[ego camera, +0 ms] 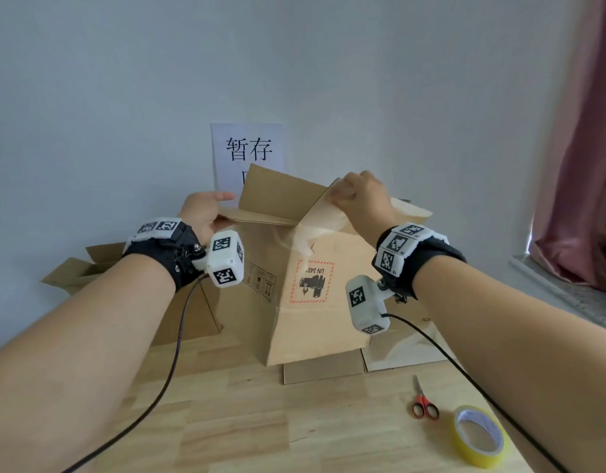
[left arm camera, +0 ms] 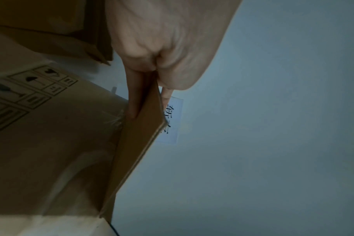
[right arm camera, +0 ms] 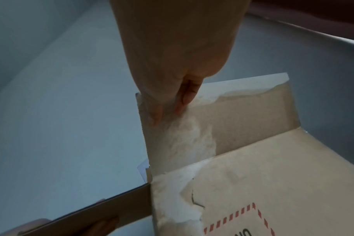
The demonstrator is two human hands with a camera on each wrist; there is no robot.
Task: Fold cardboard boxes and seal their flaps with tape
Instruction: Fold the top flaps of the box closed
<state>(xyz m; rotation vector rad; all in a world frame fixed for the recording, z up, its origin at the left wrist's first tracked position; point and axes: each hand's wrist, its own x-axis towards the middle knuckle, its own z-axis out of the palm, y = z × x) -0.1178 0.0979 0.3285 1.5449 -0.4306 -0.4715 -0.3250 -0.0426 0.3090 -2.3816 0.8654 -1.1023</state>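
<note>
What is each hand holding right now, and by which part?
Both hold flaps of the cardboard box. The left hand pinches the left flap at its outer edge; the right hand grips the near flap at its top corner.

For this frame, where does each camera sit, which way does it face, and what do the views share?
Head: on the head, looking forward and down at the box, tape, scissors and sign; both forearms show.
Left wrist: along the left hand, which pinches the left flap against the wall.
Right wrist: along the right hand, which grips the right flap.
Shared: all three show the box; the right wrist view also catches the left hand's fingers.
</note>
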